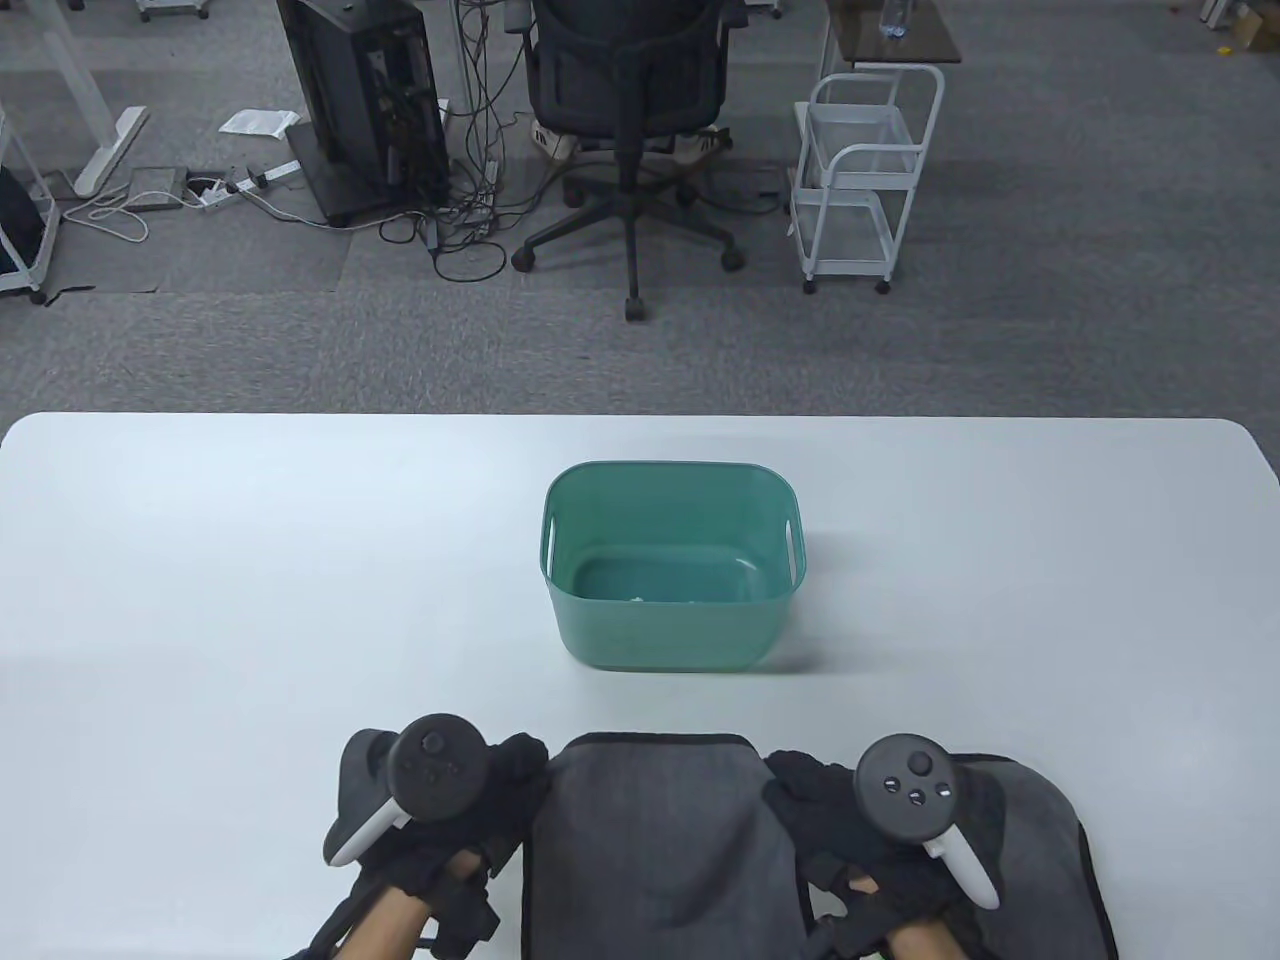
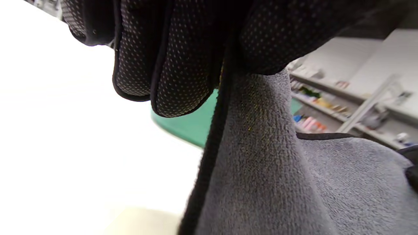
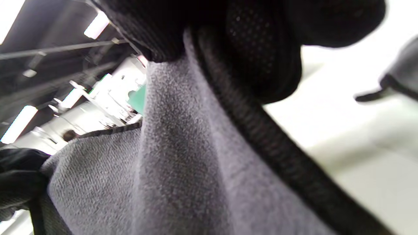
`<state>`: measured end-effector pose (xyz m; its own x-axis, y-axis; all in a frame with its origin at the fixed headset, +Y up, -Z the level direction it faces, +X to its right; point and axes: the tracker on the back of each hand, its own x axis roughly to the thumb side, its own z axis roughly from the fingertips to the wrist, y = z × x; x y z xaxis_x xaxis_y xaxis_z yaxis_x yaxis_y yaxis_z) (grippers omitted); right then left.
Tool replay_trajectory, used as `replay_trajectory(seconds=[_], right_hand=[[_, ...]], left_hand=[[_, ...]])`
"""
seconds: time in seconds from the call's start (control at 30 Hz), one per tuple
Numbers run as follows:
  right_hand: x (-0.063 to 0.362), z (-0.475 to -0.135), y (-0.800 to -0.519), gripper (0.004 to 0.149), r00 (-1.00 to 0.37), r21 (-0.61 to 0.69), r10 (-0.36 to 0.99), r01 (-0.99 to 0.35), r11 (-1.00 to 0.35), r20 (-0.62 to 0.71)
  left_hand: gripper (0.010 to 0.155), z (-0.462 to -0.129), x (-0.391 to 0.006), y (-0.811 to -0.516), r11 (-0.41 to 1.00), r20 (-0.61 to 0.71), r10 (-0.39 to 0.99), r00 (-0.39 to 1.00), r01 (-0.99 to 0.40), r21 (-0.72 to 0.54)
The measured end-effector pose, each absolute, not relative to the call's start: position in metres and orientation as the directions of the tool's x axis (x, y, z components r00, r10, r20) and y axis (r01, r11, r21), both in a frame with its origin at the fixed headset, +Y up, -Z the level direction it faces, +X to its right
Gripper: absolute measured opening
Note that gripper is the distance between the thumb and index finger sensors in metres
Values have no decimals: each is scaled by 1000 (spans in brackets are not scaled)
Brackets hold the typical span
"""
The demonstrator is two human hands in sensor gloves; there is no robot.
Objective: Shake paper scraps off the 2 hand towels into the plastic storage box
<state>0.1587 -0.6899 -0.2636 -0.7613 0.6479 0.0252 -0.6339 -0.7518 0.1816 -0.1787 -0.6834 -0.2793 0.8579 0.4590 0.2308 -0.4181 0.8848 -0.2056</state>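
Table view shows both gloved hands at the near edge of the white worktop (image 1: 250,560). The left hand (image 1: 455,800) pinches the near-left corner of a grey towel (image 1: 655,850); its fingers (image 2: 176,65) are curled over the black hem. The right hand (image 1: 860,820) grips the same towel's right corner, thumb and fingers closed on it. A second grey towel (image 1: 1040,830) lies flat just to the right. The green plastic box (image 1: 670,620) stands beyond, apart from the towels, with a few pale scraps inside.
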Motion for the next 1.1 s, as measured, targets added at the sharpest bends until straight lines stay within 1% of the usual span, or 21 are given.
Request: replay_trajectory(seconds=[0.13,0.2,0.27,0.37,0.43,0.5,0.63,0.7,0.77,0.83,0.93,1.03,1.1], right_hand=[[154,-286,-719,41,-761,211,643,-644,-736,-83],[153,-293,-728,41,-749,205,650,-661,-722,-128],[153,-300,-737,41,-763,210,627,-646,-734,-157],[153,-304,-742,41,-785,201,593,-620,-759,-181],[153,-306,-742,41,-794,188,581,-607,-772,-177],[152,-308,-743,41,-805,165,569,-592,-789,-169],[148,-311,-749,42,-833,162,526,-551,-819,-171],[147,-311,-752,44,-829,128,527,-553,-824,-190],[148,-311,-751,49,-813,135,550,-577,-805,-191],[150,-309,-747,53,-796,101,575,-599,-795,-191],[156,-306,-737,55,-784,73,598,-614,-786,-168],[160,-301,-725,56,-768,36,628,-636,-771,-127],[161,-297,-715,57,-768,4,633,-637,-771,-93]], left_hand=[[41,-297,-166,-704,909,160,382,910,-338,-244],[42,-304,-160,-709,921,138,334,932,-293,-255],[43,-311,-156,-716,943,111,262,959,-230,-242],[43,-317,-151,-723,965,95,172,981,-148,-216],[44,-320,-149,-728,968,100,134,986,-108,-226],[44,-321,-148,-734,967,85,129,988,-106,-232],[46,-322,-148,-740,963,67,133,989,-112,-247],[51,-322,-148,-745,962,64,110,992,-89,-260],[59,-321,-149,-746,963,75,89,993,-67,-260],[67,-319,-153,-742,970,67,93,993,-75,-232],[71,-315,-159,-729,974,58,153,987,-141,-176],[73,-308,-159,-714,969,104,226,968,-213,-122],[75,-302,-157,-705,969,151,239,959,-227,-95]])
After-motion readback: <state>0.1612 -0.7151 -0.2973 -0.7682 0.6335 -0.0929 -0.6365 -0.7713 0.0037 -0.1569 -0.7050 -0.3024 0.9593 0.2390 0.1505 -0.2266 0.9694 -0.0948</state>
